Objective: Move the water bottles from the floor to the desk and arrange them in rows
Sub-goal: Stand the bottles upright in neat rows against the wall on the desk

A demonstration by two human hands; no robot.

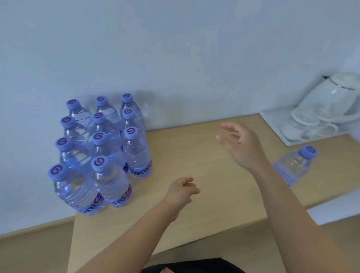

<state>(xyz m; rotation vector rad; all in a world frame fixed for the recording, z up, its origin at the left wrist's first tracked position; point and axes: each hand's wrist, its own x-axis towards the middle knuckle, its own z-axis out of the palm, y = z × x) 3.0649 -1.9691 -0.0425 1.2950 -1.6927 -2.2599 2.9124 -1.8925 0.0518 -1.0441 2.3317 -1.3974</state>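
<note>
Several clear water bottles (106, 151) with purple caps stand in rows at the back left of the wooden desk (197, 197), against the wall. One more bottle (294, 165) stands alone near the desk's right edge, partly behind my right forearm. My right hand (238, 146) hovers above the middle of the desk with fingers spread and relaxed, holding nothing. My left hand (181, 192) hangs over the desk to the right of the rows, fingers loosely curled, empty.
A white tray (276, 120) at the back right carries a white electric kettle (333, 98) and white cups (305, 123). A pale wall runs behind the desk. The wooden surface drops a step at the left front.
</note>
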